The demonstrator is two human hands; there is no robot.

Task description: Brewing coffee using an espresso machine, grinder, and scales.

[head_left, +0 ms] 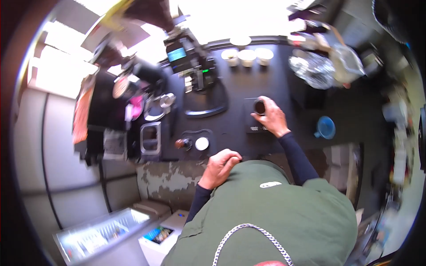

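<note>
My right hand (274, 118) is closed around a small cup (259, 107) with dark contents. It holds the cup at a flat black scale (255, 122) with a lit display; whether the cup rests on it I cannot tell. My left hand (219, 167) is curled at the counter's front edge, close to my green shirt, its palm side hidden. Ahead of that hand, a tamper-like tool with a brown knob (181, 143) and a round white piece (202, 143) sit on a small dark stand.
A black coffee grinder (195, 71) with a lit screen stands at the back. Several white cups (247, 57) line the rear edge. Crumpled foil (313, 68) lies back right, and a blue cup (325, 127) stands to the right. A metal-framed container (151, 138) is at left.
</note>
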